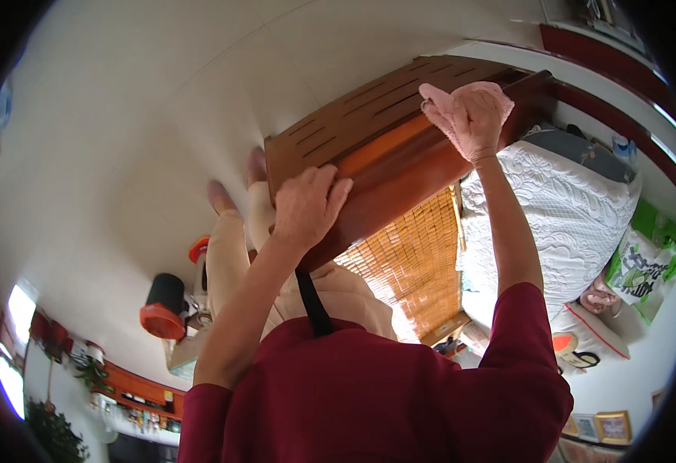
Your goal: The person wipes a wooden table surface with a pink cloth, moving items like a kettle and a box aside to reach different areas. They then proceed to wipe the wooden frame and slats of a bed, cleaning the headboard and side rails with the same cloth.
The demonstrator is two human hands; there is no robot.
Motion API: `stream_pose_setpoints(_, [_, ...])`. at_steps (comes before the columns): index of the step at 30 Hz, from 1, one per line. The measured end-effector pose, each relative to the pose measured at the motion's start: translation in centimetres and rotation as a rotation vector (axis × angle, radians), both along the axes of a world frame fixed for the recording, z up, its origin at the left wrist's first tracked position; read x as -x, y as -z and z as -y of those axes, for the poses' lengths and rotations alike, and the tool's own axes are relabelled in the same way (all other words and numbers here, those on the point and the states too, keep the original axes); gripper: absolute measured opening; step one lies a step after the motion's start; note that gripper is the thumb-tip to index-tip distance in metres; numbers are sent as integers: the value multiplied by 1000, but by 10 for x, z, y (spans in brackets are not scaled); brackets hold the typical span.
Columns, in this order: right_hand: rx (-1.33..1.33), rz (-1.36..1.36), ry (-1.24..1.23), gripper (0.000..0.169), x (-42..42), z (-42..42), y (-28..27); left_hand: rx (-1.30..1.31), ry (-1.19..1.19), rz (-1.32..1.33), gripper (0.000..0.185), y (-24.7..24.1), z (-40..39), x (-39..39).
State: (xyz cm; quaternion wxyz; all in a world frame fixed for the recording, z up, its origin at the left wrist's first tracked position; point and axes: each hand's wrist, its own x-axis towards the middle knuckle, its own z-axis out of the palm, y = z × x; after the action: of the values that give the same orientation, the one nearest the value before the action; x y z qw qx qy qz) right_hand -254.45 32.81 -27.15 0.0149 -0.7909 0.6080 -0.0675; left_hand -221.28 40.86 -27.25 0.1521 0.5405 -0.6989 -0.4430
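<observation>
A reddish-brown wooden end board (399,165) with a smooth rounded top runs diagonally before me, apparently part of a bed. My left hand (309,202) is on its near end, fingers curled over the edge and thumb towards the rounded top. Farther along the same board, my right hand (477,127) clutches a bunched pink cloth (443,110) against the wood. The right fingertips are hidden in the cloth's folds. A slatted brown wooden face (361,104) drops from the board towards the floor.
Beside the board lie a bamboo mat (413,249) and a white quilted cover (552,214). A cushion (590,335) and a green-and-white bag (642,266) are at the right. On the pale floor (141,139) stands a dark bin with a red rim (164,307), near my legs.
</observation>
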Motion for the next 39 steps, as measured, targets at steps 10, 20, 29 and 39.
stream_pose_setpoints(10, [40, 7, -47, 23, 4, -2, 7, -230, -708, -268, 37, 17, -61, -24])
stream_pose_setpoints(20, [66, 74, -58, 24, 8, -8, 10, -244, -925, -558, 49, 11, -75, -23])
stream_pose_setpoints(29, [-13, -35, 69, 37, 9, -9, 10, -130, -955, -598, 64, 18, -75, -21])
stream_pose_setpoints(39, [-357, -32, -223, 54, -159, -85, -19, -106, -967, -910, 74, 34, -122, -26])
